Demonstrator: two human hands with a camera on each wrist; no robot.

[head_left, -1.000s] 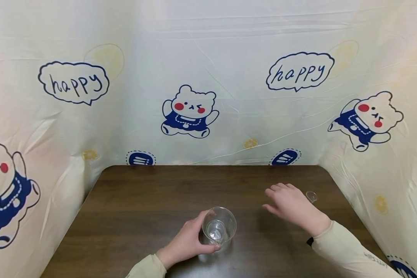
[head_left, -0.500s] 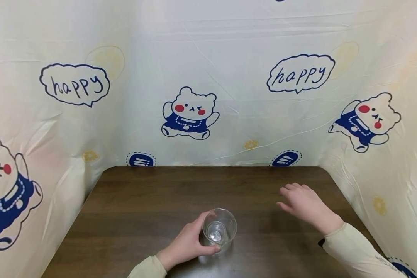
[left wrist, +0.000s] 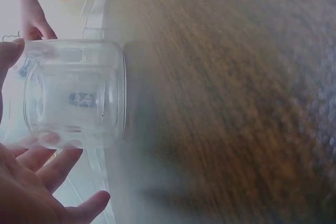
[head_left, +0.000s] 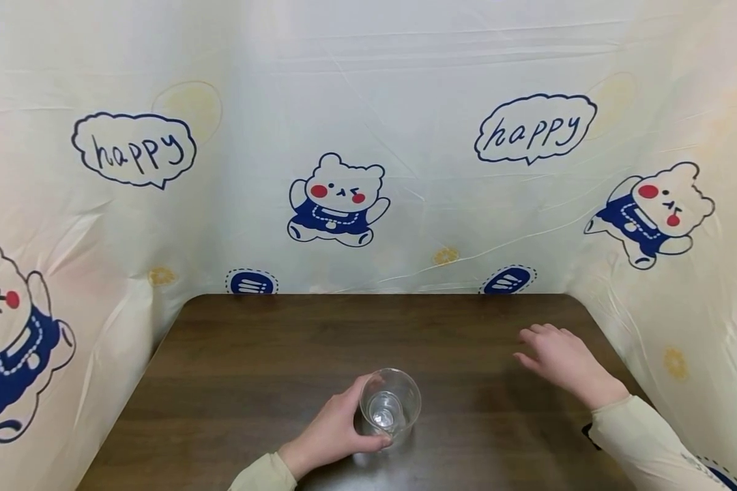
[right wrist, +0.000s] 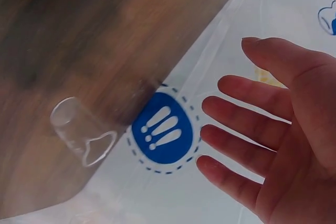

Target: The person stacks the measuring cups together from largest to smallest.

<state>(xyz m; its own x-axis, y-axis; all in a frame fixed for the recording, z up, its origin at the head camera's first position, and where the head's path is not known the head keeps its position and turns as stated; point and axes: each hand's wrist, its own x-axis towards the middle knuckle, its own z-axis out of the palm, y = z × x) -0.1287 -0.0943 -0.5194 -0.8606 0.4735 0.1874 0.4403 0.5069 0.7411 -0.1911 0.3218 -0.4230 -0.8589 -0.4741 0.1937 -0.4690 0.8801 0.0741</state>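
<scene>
A large clear glass beaker stands upright at the middle front of the table. My left hand grips it from its left side, thumb at the near side and fingers around the far side. Inside this beaker, the left wrist view shows what looks like a smaller clear vessel nested. My right hand hovers over the table's right side, its fingers relaxed and holding nothing. In the right wrist view, a small clear beaker with a pouring lip stands near the table edge, apart from the fingers. The head view hides it behind the right hand.
The dark wooden table has rounded far corners. A pale printed curtain with bears and "happy" bubbles hangs around its back and sides, close to the edges.
My right hand has moved to the right, now covering the small beaker in the head view. My left hand keeps its hold on the large beaker, which has stayed in place.
</scene>
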